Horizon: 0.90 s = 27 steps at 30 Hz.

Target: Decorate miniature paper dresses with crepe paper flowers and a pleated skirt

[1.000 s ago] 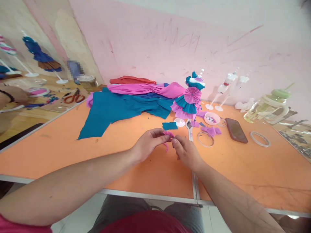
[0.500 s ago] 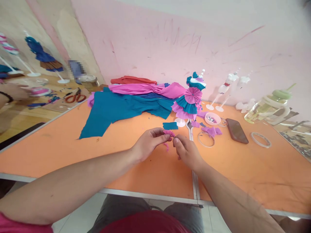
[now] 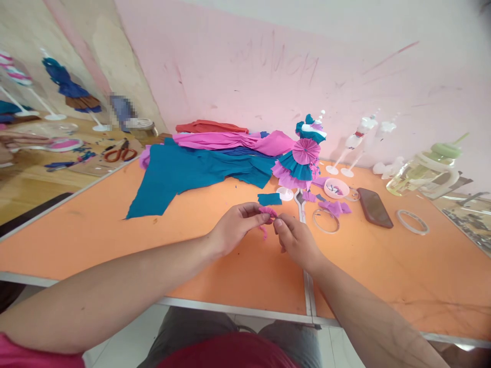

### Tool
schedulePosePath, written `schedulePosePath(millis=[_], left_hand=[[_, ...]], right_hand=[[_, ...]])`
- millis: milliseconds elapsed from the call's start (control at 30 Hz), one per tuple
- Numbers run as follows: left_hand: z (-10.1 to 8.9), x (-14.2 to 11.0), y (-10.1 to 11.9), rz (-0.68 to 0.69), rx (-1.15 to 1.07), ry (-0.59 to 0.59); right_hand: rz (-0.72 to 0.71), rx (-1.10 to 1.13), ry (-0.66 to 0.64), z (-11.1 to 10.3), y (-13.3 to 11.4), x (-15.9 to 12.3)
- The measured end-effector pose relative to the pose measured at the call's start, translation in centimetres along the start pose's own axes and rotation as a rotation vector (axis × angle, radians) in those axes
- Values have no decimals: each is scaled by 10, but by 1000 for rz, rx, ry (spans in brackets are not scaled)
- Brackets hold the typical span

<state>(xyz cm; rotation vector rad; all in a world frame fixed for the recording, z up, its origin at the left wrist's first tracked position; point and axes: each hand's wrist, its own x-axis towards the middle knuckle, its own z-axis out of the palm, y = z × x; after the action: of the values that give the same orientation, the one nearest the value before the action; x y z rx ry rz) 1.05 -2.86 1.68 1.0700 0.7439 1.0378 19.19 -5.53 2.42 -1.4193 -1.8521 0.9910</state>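
Left grip (image 3: 236,226) was closed on the pink pleat (image 3: 267,211), thumb below and fingers behind. Right grip (image 3: 297,240) was pinched shut on the pleat's right end; couldn't tell if something small and thin was in there with it.

Key relation: pleat sat right between the two sets of fingertips, held up over the worktop (image 3: 146,260). Visible long axis ran mostly left to right, dipping slightly towards the right grip. Left had more of it, so left was the nearer hand; right met only the end. Folds fanned up and away from me. Pink tail (image 3: 264,233) hung below, in the gap between the hands, nearer the left fingertips.

Around it: teal scrap (image 3: 269,199) lay just beyond the pleat, beside the stand base (image 3: 284,194). Dressed form (image 3: 306,152) stood upright farther back and a bit right. Clear ring (image 3: 326,231) lay flat right of the right fingertips, touching neither hand. Bowl (image 3: 336,188) was beyond the ring, phone (image 3: 375,208) farther right. Big teal cloth (image 3: 172,171) was spread back left, apart from both hands.
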Motion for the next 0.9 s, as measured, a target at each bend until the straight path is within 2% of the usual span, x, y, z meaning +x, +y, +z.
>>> schedulePosePath(millis=[333, 667, 900], left_hand=[[-4, 2, 0, -4, -21, 35], [-7, 2, 1, 37, 170, -28], [-7, 2, 3, 18, 190, -104]], right_hand=[[21, -116, -19, -1, -3, 0], [-13, -86, -109, -13, -3, 0], [-9, -88, -146, -14, -1, 0]])
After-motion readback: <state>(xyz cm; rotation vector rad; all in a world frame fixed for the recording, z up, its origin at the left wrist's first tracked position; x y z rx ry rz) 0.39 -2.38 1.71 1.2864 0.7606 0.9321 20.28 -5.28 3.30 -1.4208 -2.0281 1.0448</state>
